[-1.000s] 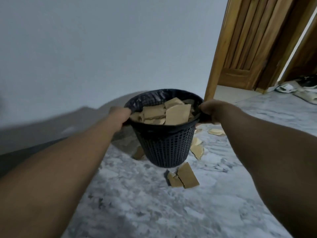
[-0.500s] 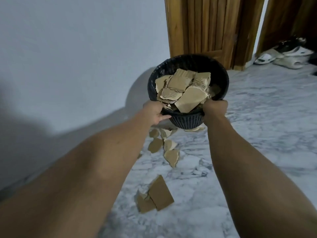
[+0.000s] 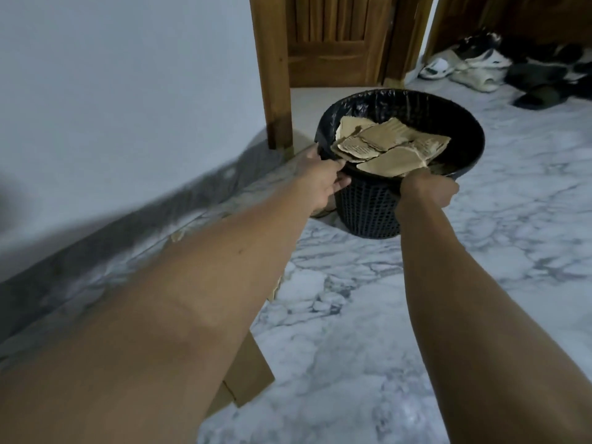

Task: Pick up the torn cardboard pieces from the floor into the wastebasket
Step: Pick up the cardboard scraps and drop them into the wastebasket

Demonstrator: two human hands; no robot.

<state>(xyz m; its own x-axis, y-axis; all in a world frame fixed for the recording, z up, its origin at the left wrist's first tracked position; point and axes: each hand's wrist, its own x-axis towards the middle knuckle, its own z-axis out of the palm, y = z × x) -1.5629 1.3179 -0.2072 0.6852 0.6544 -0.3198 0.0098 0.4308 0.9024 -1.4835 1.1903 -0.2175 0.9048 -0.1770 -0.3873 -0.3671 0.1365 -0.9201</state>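
wastebasket (image 3: 368, 214), near rim gripped by left hand (image 3: 320, 182), right hand (image 3: 429, 191)

wooden door (image 3: 330, 40) ahead; sandals (image 3: 464, 67) right; marble floor (image 3: 352, 315).

The room is dim and looks a bit blue-grey. A thin strip of bright light (image 3: 428, 30) shows beside the door (image 3: 330, 36). A big soft shadow lies low on the wall (image 3: 128, 75) at the left, and that side is smeary. My left arm (image 3: 160, 315) looks huge and fuzzy up close. The wall's bottom edge bends. The shoes (image 3: 464, 65) far off are blurry. The floor (image 3: 352, 347) shines a little near the bottom.
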